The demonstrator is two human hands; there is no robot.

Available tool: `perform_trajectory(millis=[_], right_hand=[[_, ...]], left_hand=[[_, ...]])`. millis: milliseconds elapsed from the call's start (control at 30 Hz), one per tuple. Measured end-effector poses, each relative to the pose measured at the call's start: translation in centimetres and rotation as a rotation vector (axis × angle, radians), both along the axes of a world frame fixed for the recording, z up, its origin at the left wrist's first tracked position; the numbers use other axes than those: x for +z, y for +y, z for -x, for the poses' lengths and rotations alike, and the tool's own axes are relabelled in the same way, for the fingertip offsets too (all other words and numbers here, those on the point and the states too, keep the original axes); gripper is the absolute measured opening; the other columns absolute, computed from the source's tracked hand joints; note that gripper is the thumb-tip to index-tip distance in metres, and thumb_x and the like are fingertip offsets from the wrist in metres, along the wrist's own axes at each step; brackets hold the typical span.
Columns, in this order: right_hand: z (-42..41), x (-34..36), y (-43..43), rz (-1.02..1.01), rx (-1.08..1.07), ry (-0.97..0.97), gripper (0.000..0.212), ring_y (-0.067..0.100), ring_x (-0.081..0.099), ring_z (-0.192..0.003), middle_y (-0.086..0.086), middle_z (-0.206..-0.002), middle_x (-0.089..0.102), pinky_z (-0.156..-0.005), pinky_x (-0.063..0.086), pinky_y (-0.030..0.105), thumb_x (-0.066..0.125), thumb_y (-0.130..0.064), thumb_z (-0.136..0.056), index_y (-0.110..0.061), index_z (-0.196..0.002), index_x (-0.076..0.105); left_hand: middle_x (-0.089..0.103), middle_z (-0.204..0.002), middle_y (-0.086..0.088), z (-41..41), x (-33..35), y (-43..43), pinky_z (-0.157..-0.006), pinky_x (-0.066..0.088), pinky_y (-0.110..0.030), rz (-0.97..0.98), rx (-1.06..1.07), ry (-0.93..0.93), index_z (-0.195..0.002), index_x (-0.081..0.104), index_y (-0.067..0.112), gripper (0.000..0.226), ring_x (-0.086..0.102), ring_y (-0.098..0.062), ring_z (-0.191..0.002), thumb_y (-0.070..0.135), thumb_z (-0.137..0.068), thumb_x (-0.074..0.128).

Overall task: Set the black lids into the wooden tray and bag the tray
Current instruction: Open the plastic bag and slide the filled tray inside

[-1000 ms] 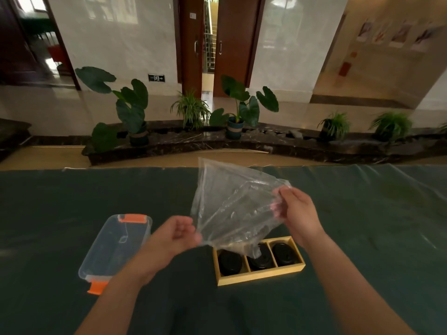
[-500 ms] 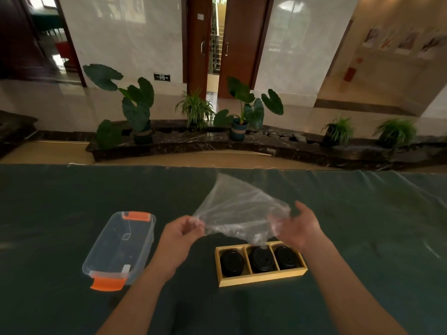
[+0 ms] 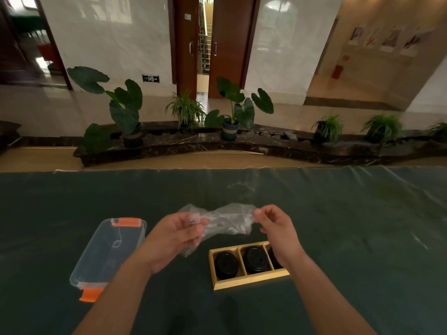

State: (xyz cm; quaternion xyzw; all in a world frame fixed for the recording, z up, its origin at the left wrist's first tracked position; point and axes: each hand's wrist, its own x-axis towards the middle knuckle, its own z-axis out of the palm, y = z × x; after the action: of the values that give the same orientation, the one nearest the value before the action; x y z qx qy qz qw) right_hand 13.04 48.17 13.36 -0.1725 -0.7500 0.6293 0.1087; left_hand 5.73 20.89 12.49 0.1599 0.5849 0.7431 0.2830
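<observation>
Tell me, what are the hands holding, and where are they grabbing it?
Both hands hold a clear plastic bag above the wooden tray: the left hand bunches its left end, the right hand pinches its right edge.

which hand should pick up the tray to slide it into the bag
Right, probably. The right hand hovers directly over the wooden tray, while the left hand grips more of the plastic bag.
</observation>
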Motion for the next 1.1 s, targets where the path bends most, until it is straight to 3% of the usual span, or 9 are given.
perform_trajectory(millis=[167, 300, 500, 600, 700, 800, 867, 967, 1100], right_hand=[[-0.1, 1.4, 3.4, -0.058, -0.02, 0.048, 0.022, 0.023, 0.065, -0.075, 0.007, -0.077, 0.069, -0.081, 0.059, 0.047, 0.056, -0.021, -0.106, -0.005, -0.093, 0.062], [0.2, 2.8, 4.3, -0.367, 0.123, 0.07, 0.02, 0.013, 0.058, -0.063, 0.014, -0.073, 0.063, -0.065, 0.054, 0.033, 0.058, -0.027, -0.105, -0.014, -0.089, 0.059], [0.6, 4.6, 4.2, -0.082, 0.201, 0.134, 0.016, 0.014, 0.065, -0.066, -0.001, -0.072, 0.066, -0.062, 0.058, 0.027, 0.064, -0.022, -0.101, -0.013, -0.088, 0.063], [0.4, 4.8, 4.6, 0.437, 0.195, 0.151, 0.01, 0.014, 0.067, -0.064, 0.002, -0.074, 0.065, -0.06, 0.063, 0.03, 0.067, -0.022, -0.096, -0.017, -0.087, 0.067], [0.5, 4.2, 5.0, 0.525, 0.177, 0.115, 0.009, 0.023, 0.074, -0.072, 0.008, -0.082, 0.072, -0.064, 0.066, 0.037, 0.068, -0.022, -0.096, -0.017, -0.088, 0.069], [0.6, 3.5, 4.9, 0.49, 0.169, 0.065, 0.008, 0.027, 0.075, -0.079, 0.011, -0.087, 0.071, -0.064, 0.067, 0.039, 0.069, -0.02, -0.095, -0.015, -0.089, 0.07], [0.3, 3.3, 5.2, 0.458, 0.164, 0.058, 0.008, 0.027, 0.074, -0.076, 0.011, -0.084, 0.069, -0.061, 0.067, 0.037, 0.07, -0.018, -0.094, -0.014, -0.088, 0.071], [-0.5, 3.5, 6.1, 0.393, 0.146, 0.073, 0.007, 0.027, 0.073, -0.067, 0.013, -0.082, 0.069, -0.057, 0.066, 0.034, 0.071, -0.02, -0.09, -0.013, -0.088, 0.071], [-0.4, 3.8, 5.6, 0.342, 0.102, 0.092, 0.011, 0.025, 0.063, -0.064, 0.015, -0.081, 0.062, -0.058, 0.063, 0.036, 0.068, -0.02, -0.093, -0.009, -0.095, 0.066]], left_hand=[[0.069, -0.068, -0.006, 1.5, 0.5, -2.6, -0.062, 0.057, -0.021, 0.037, 0.198, -0.055, -0.081, 0.081, 0.008, 0.017, 0.059, -0.014, -0.062, 0.024, -0.076, 0.082], [0.065, -0.065, -0.004, 2.7, 0.4, -3.3, -0.053, 0.053, -0.018, -0.017, 0.342, -0.159, -0.077, 0.082, 0.009, 0.017, 0.056, -0.011, -0.056, 0.024, -0.082, 0.074], [0.065, -0.074, -0.002, 3.3, 0.3, -2.7, -0.066, 0.048, -0.028, -0.179, 0.452, -0.35, -0.069, 0.08, 0.018, 0.032, 0.058, -0.009, -0.058, 0.029, -0.096, 0.067], [0.076, -0.116, -0.007, 3.3, 0.2, -3.0, -0.103, 0.05, -0.047, -0.513, 0.425, -0.431, -0.112, 0.08, 0.022, 0.05, 0.068, -0.021, -0.113, 0.06, -0.082, 0.072], [0.059, -0.149, -0.019, 2.1, -0.4, -2.2, -0.118, 0.032, -0.064, -0.369, 0.131, -0.346, -0.146, 0.055, 0.028, 0.1, 0.056, -0.038, -0.137, 0.086, -0.065, 0.065], [0.069, -0.135, -0.021, 1.5, 0.0, -1.1, -0.107, 0.05, -0.061, -0.232, -0.032, -0.232, -0.139, 0.062, 0.014, 0.093, 0.066, -0.039, -0.125, 0.072, -0.068, 0.078], [0.075, -0.108, -0.016, 2.1, 0.7, -0.9, -0.084, 0.064, -0.043, -0.143, 0.068, -0.124, -0.112, 0.077, 0.011, 0.063, 0.076, -0.026, -0.095, 0.048, -0.064, 0.095], [0.07, -0.083, -0.008, 3.5, 1.5, -1.5, -0.059, 0.061, -0.025, -0.079, 0.296, -0.101, -0.085, 0.081, 0.013, 0.021, 0.068, -0.013, -0.064, 0.022, -0.068, 0.088], [0.071, -0.082, -0.004, 4.2, 1.1, -1.8, -0.055, 0.06, -0.023, -0.163, 0.405, -0.312, -0.087, 0.081, 0.015, 0.016, 0.069, -0.009, -0.06, 0.025, -0.075, 0.082]])
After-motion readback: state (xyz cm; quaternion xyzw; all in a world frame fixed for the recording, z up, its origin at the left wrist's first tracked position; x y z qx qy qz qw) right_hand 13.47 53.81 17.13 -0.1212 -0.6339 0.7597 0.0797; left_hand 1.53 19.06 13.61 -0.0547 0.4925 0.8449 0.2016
